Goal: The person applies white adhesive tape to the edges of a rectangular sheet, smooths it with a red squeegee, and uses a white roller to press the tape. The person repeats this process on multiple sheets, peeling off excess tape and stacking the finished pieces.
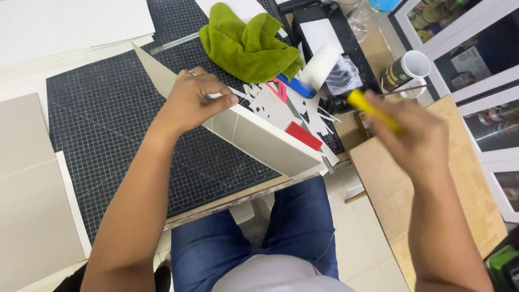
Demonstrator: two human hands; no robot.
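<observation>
My left hand (195, 98) grips the top edge of a long white board (259, 138) that stands on its edge across a black gridded cutting mat (113, 124). Off the table's right side, my right hand (413, 138) is blurred and closed around a yellow-handled tool (373, 110), whose thin metal shaft (403, 91) points toward a mug. A red card piece (303, 135) and white paper offcuts (281, 103) lie just behind the board.
A green cloth (246, 46) lies at the back of the mat, next to a paint roller (319, 67) in a black tray (346, 38). A mug (408, 70), framed pictures (476, 59) and a cardboard box (432, 184) sit right. Grey boards (32, 189) lie left.
</observation>
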